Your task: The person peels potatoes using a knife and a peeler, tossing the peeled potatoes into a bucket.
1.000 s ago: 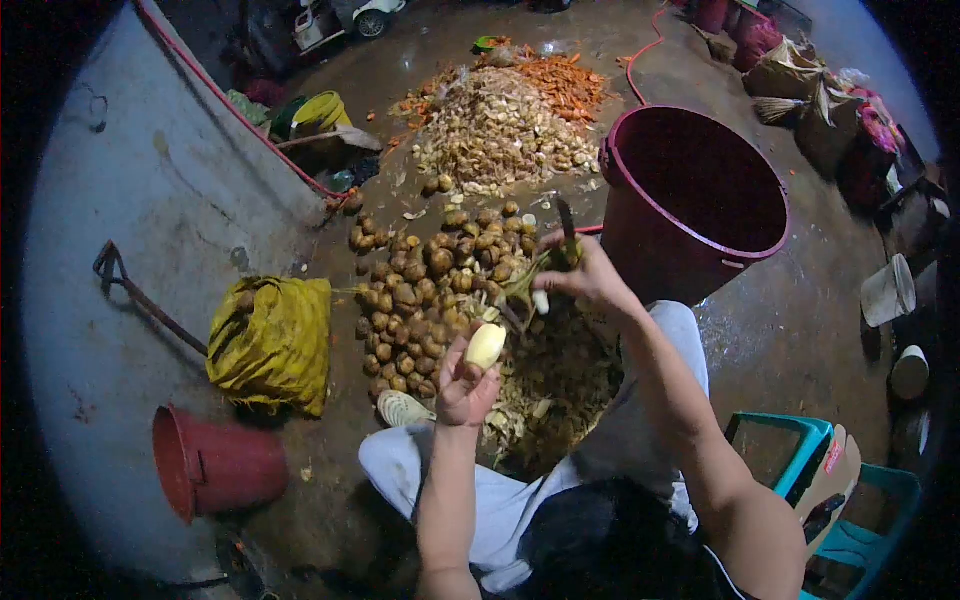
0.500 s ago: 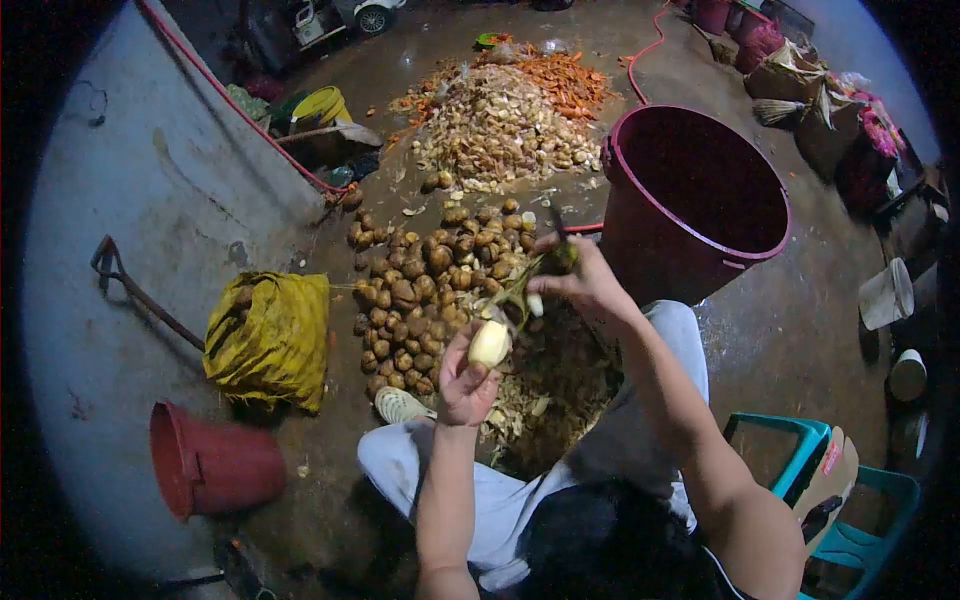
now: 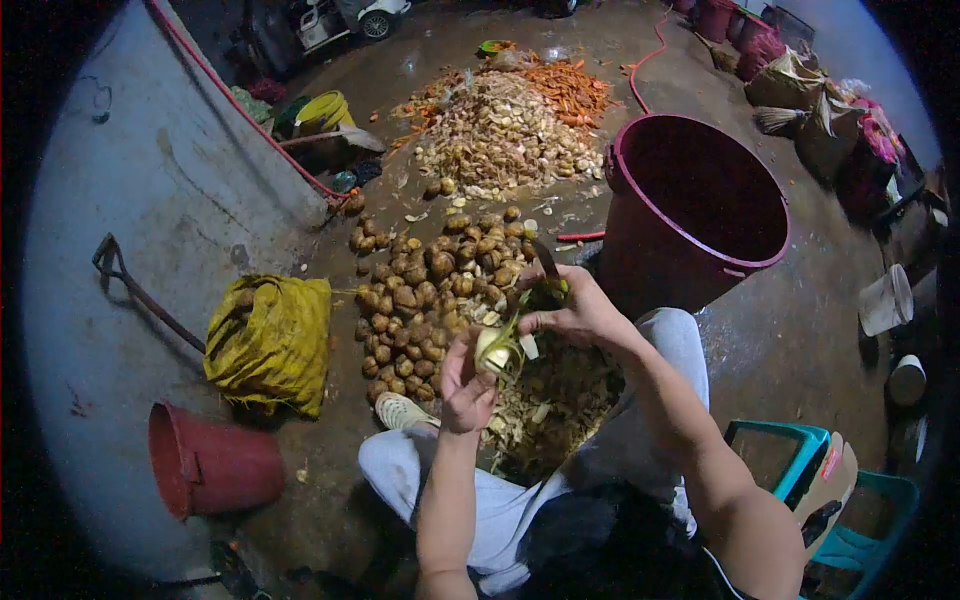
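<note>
My left hand point(image 3: 468, 392) grips a pale, peeled potato point(image 3: 490, 342) from below and the side. My right hand point(image 3: 572, 305) is closed around a green peeler point(image 3: 513, 335), whose head lies over the potato's upper surface. A dark strip, perhaps its handle end, sticks up above that hand. A small whitish piece point(image 3: 529, 346) shows just under the right fingers. Beyond my hands spreads a heap of brown unpeeled potatoes point(image 3: 405, 296). Peelings point(image 3: 545, 405) cover the floor between my legs.
A tall maroon bin point(image 3: 650, 235) stands at my right front. Farther off lie a heap of pale peelings point(image 3: 500, 130) and orange ones point(image 3: 570, 88). To the left are a yellow sack point(image 3: 268, 345) and a red bucket point(image 3: 225, 465); a teal stool point(image 3: 790, 440) is at right.
My right hand has brought the peeler down and left onto the potato. Half a second ago its head was just above and right of it. The left hand has hardly moved.
</note>
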Available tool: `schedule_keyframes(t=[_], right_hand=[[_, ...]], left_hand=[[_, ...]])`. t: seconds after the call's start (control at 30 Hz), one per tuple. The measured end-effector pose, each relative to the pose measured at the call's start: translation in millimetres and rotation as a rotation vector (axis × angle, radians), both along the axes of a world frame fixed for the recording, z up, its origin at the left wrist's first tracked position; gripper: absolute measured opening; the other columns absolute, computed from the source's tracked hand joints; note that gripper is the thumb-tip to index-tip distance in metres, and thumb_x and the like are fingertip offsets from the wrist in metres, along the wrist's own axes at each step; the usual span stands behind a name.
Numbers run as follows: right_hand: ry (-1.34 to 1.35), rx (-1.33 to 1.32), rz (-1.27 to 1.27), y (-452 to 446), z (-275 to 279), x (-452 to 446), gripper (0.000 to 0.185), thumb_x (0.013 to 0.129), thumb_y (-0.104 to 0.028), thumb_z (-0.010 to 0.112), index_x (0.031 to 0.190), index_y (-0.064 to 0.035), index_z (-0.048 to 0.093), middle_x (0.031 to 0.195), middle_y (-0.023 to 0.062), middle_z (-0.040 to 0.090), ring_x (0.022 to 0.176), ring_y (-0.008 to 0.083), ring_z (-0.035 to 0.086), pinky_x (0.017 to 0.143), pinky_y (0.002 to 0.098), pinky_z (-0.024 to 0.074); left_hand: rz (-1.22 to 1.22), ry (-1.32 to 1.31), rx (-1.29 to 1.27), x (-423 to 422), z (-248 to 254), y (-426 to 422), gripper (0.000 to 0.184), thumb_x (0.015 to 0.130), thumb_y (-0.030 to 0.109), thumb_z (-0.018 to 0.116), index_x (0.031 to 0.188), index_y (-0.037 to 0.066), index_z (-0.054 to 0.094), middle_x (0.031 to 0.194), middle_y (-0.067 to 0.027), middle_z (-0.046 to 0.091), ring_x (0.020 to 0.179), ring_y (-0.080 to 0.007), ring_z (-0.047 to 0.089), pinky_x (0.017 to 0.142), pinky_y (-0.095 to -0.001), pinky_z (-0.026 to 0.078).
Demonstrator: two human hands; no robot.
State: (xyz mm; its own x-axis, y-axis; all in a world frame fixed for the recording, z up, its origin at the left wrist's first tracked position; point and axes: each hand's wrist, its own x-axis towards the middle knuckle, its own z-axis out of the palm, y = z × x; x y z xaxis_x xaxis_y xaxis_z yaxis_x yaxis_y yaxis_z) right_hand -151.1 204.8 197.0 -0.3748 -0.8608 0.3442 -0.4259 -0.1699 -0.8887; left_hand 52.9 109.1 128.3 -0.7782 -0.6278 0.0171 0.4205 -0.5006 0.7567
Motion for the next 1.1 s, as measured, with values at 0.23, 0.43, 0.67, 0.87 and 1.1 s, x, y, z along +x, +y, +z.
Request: schedule_keyframes(t=[0.23,0.43,0.67,0.87,1.1], right_hand=[[-0.069,0.057,-0.029,-7,-17,-22,0.05,0.065,-0.017,0.088,0.105,-0.0011,0.061,0.099,0.0044,0.064,0.097,0.013,0.057,0.088,0.0313,0.0455],[-0.183,0.239,-0.218,-8,-20,-31,0.049,0.065,-0.018,0.088,0.104,-0.0018,0.061,0.099,0.0033,0.065,0.098,0.0135,0.057,0.089,0.032,0.0451],[-0.216,0.14,-0.107,-6,-11,-16,0.046,0.066,-0.017,0.087,0.102,-0.0023,0.063,0.101,0.0034,0.065,0.1,0.0145,0.057,0.09,0.0314,0.0451],[-0.001,0.032,-0.04,-8,-20,-4,0.049,0.064,-0.021,0.089,0.102,-0.002,0.064,0.1,0.006,0.068,0.096,0.0152,0.061,0.088,0.0312,0.0478],[0.059,0.0,-0.004,-4,-9,-10,0.05,0.064,-0.02,0.089,0.102,-0.0017,0.064,0.101,0.0077,0.067,0.098,0.0143,0.06,0.087,0.0312,0.047]], left_hand=[[-0.052,0.123,0.088,2,7,0,0.071,0.073,0.015,0.079,0.131,-0.002,0.042,0.118,-0.0126,0.058,0.11,-0.0278,0.058,0.098,-0.0411,0.047],[0.017,0.182,0.096,-2,20,10,0.071,0.072,0.014,0.079,0.13,-0.002,0.042,0.12,-0.011,0.056,0.111,-0.0258,0.057,0.095,-0.0374,0.05],[0.023,0.1,0.014,-1,17,10,0.072,0.072,0.014,0.079,0.132,-0.002,0.043,0.115,-0.0119,0.059,0.1,-0.022,0.061,0.067,-0.0273,0.052],[0.02,0.079,0.034,1,12,3,0.069,0.071,0.013,0.08,0.129,-0.001,0.047,0.115,-0.0132,0.06,0.1,-0.0231,0.061,0.071,-0.0276,0.052],[0.048,0.097,0.12,5,12,4,0.067,0.071,0.012,0.077,0.129,0.0,0.045,0.118,-0.0125,0.058,0.09,-0.0182,0.061,0.069,-0.0256,0.05]])
